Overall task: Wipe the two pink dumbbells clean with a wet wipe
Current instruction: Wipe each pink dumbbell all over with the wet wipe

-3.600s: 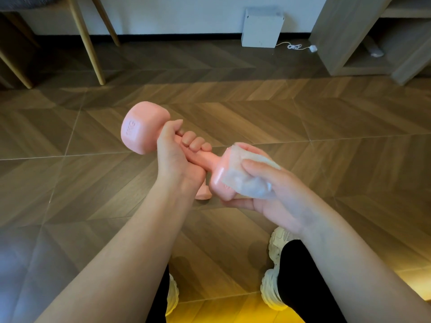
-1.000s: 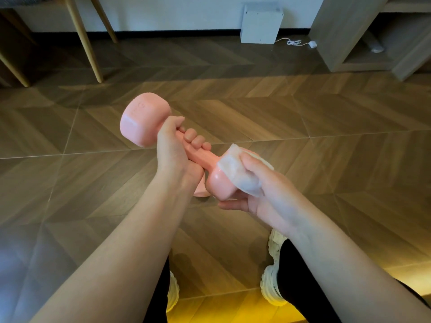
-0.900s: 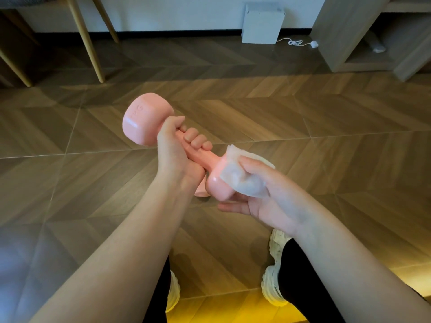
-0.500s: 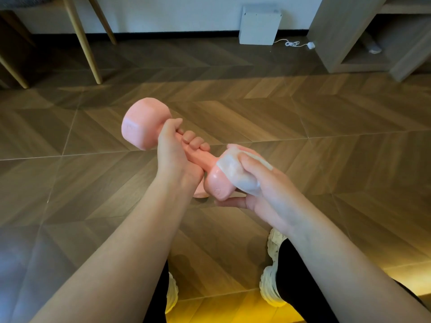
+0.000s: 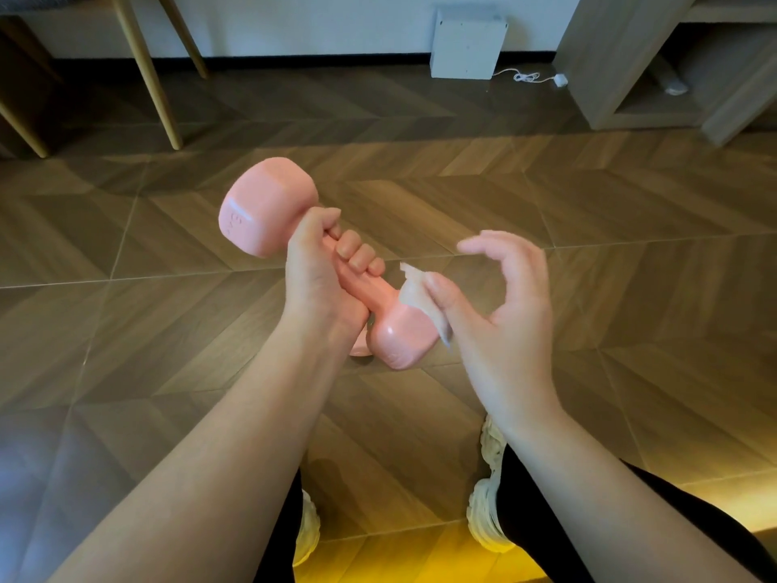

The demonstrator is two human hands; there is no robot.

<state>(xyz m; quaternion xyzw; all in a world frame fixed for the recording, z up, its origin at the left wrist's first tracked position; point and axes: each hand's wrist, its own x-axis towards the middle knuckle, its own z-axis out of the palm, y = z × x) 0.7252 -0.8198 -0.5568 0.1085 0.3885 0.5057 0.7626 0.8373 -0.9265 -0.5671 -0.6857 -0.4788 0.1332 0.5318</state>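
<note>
Pink dumbbell (image 5: 269,212) is held above the floor (image 5: 588,229), its handle clenched in the left grip (image 5: 319,271). The right grip (image 5: 504,313) has just opened, fingers off the near head, with only the thumb seemingly pinning the wet wipe (image 5: 420,296) there. It is likely repositioning before more wiping.
</note>
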